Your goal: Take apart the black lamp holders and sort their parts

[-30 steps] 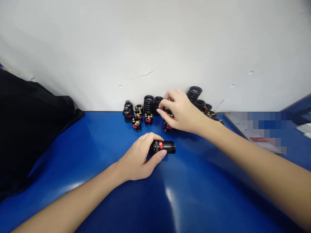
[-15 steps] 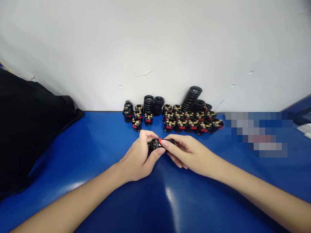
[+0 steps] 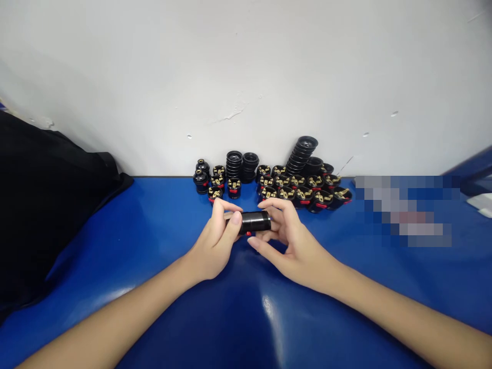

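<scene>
Both hands meet over the blue table [image 3: 154,246] on one black cylindrical part [image 3: 254,222], held lying sideways a little above the surface. My left hand [image 3: 215,241] pinches its left end with thumb and fingers. My right hand [image 3: 292,241] curls round its right end, fingertips on top and below. A trace of red shows under the part. Behind the hands, by the wall, stand several black parts with brass and red tops [image 3: 303,193] and a smaller group [image 3: 215,184] to the left.
Stacks of black ribbed rings [image 3: 234,165] and a leaning taller stack [image 3: 302,154] stand against the white wall. A black cloth bag [image 3: 46,205] fills the left side. A blurred-out flat item [image 3: 403,210] lies at the right.
My right hand came back from the pile at the wall and joined the left on the black part. The part has been lifted and turned, so its red band is now mostly hidden.
</scene>
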`<state>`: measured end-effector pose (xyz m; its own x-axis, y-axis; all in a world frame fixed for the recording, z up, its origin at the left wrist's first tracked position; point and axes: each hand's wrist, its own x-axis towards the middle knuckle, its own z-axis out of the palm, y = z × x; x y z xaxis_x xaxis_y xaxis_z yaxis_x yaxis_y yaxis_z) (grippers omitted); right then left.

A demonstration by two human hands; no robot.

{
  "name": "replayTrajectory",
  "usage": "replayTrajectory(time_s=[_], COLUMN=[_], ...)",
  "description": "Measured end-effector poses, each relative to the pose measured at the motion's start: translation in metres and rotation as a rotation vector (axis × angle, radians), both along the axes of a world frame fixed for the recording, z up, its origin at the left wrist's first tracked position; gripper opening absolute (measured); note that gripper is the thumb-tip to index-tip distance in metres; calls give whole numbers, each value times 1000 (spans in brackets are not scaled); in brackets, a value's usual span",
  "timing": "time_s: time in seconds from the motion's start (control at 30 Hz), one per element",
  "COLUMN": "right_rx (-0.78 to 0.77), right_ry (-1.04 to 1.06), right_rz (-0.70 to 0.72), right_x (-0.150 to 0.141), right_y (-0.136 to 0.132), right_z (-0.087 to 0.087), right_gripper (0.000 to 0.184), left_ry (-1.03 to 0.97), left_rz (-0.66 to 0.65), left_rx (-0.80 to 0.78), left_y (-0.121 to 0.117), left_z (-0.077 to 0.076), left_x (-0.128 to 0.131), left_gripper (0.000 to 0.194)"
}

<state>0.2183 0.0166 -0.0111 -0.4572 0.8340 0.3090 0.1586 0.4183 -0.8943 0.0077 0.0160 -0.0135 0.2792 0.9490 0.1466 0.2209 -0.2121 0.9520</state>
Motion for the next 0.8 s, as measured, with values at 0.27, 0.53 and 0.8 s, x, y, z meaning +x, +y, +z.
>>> replayTrajectory(time_s=[0.27, 0.53, 0.8], right_rx=[38, 394, 382], right_ry=[40, -125, -253], right_rz=[-8, -204, -255], right_x=[-1, 5, 3], right_y=[2, 1, 0], right_z=[-3, 3, 0], right_gripper=[15, 31, 32], left_ry=[38, -27, -56], left_rz=[-28, -5, 63], left_rx=[54, 38, 158], left_y=[0, 1, 5], left_z=[1, 2, 0], left_x=[0, 2, -4], left_gripper=[37, 38, 26])
